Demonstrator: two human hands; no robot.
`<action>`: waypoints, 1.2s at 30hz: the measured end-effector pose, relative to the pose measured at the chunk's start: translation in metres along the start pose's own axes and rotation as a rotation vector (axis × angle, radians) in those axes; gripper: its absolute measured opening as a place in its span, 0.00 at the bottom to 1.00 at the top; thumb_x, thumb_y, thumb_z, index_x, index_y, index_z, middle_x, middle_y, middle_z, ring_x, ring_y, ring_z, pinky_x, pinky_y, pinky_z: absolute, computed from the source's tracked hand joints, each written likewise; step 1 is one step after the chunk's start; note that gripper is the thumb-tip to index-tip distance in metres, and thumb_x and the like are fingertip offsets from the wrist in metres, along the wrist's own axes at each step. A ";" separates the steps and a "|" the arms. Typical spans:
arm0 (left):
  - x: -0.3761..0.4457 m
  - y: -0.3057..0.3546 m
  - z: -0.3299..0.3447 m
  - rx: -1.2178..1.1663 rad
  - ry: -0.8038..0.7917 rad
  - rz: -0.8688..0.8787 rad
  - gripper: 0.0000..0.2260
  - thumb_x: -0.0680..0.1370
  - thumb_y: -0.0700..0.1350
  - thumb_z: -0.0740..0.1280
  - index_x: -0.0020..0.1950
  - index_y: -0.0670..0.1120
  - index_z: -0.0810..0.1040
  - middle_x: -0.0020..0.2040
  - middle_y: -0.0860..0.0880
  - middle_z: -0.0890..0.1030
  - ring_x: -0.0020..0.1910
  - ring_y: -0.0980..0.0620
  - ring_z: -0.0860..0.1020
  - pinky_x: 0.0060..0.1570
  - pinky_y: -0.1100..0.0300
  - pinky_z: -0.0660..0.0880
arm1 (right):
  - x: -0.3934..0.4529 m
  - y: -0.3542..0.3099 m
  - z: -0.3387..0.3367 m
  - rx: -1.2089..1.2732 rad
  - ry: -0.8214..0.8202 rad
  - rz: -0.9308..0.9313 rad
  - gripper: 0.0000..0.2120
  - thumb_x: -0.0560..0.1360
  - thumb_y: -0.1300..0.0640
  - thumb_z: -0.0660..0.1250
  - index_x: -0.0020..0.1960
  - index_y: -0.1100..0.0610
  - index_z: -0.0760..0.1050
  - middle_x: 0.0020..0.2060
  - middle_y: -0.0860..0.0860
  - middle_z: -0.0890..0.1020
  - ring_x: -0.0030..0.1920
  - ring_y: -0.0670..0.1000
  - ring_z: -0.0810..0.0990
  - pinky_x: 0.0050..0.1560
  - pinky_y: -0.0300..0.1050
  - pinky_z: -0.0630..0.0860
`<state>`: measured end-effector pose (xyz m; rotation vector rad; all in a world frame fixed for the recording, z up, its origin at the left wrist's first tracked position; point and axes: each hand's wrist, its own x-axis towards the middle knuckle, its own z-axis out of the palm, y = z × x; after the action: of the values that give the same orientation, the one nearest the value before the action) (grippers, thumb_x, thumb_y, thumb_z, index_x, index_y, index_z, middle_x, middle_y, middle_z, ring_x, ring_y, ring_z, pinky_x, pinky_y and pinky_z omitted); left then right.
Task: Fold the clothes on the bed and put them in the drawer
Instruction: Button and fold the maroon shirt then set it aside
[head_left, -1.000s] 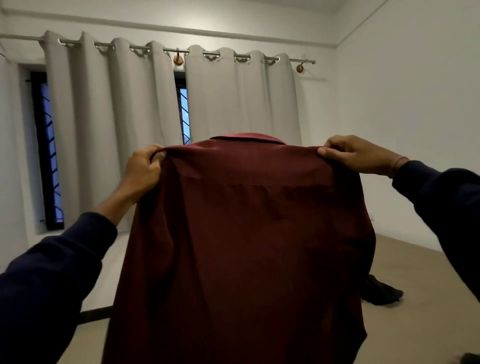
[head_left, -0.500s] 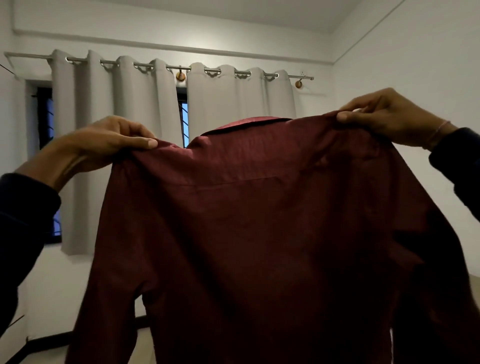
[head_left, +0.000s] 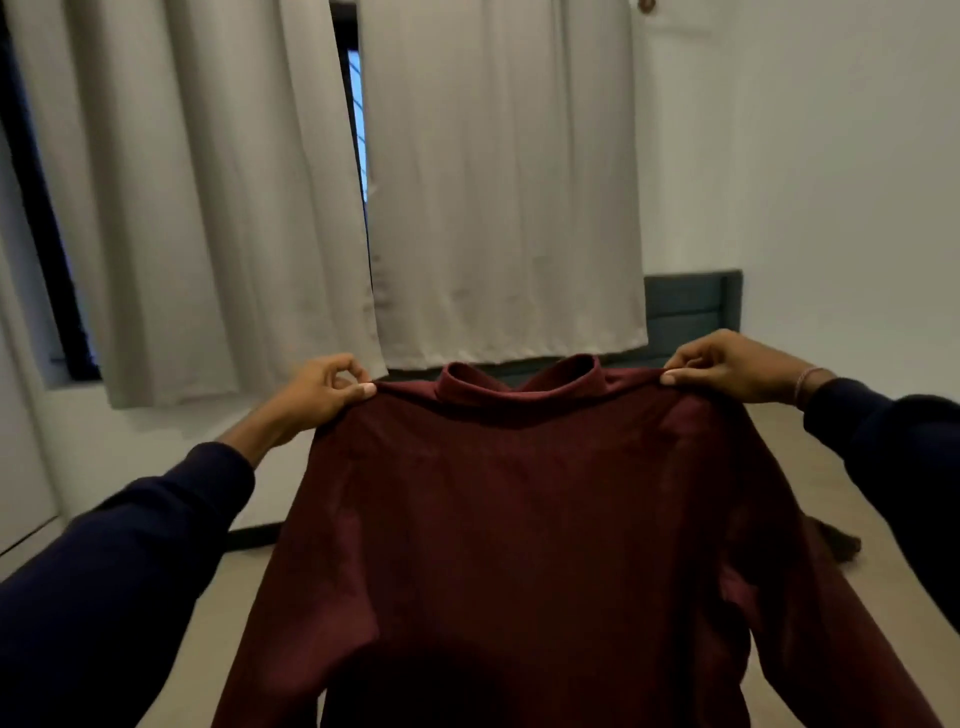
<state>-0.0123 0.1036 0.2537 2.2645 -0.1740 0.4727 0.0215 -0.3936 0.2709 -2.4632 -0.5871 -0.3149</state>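
A dark red collared shirt (head_left: 519, 519) is stretched out in front of me, its back toward me and its collar at the top. My left hand (head_left: 319, 392) pinches its left shoulder seam between thumb and fingers. My right hand (head_left: 727, 366) pinches the right shoulder seam the same way. The shirt's lower part spreads over the beige bed (head_left: 208, 613) below; its hem runs out of the frame. A dark garment (head_left: 844, 545) lies on the bed to the right, partly hidden behind the shirt's sleeve. No drawer is in view.
Grey curtains (head_left: 493, 182) hang over a window straight ahead. A dark green headboard (head_left: 691, 306) stands against the white wall at the right. A dark skirting strip (head_left: 252, 538) runs along the wall at the left.
Both hands have come down from head height, bringing the shirt low over the bed. My view has tilted down, so the curtain rod is gone and the headboard shows.
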 end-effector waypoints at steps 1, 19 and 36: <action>0.009 -0.019 0.017 0.017 0.011 -0.027 0.06 0.79 0.42 0.70 0.46 0.42 0.77 0.27 0.53 0.77 0.28 0.55 0.74 0.27 0.65 0.70 | 0.010 0.015 0.020 -0.025 -0.001 0.031 0.07 0.75 0.47 0.72 0.47 0.49 0.85 0.42 0.46 0.87 0.45 0.46 0.84 0.50 0.41 0.79; 0.158 -0.308 0.299 0.512 0.065 -0.331 0.05 0.78 0.52 0.70 0.46 0.53 0.79 0.44 0.47 0.80 0.48 0.40 0.79 0.43 0.52 0.74 | 0.186 0.295 0.353 -0.227 0.019 0.316 0.12 0.77 0.39 0.67 0.54 0.43 0.82 0.53 0.50 0.85 0.55 0.60 0.82 0.52 0.55 0.79; 0.088 -0.216 0.348 0.402 -0.055 -0.251 0.06 0.76 0.49 0.72 0.41 0.50 0.80 0.42 0.49 0.83 0.44 0.45 0.80 0.44 0.51 0.79 | 0.041 0.233 0.326 -0.018 0.193 0.420 0.06 0.74 0.56 0.74 0.44 0.55 0.77 0.38 0.50 0.80 0.43 0.53 0.79 0.46 0.45 0.74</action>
<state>0.2247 -0.0064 -0.0736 2.6466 0.1940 0.3335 0.1975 -0.3584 -0.0895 -2.4605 0.0176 -0.3803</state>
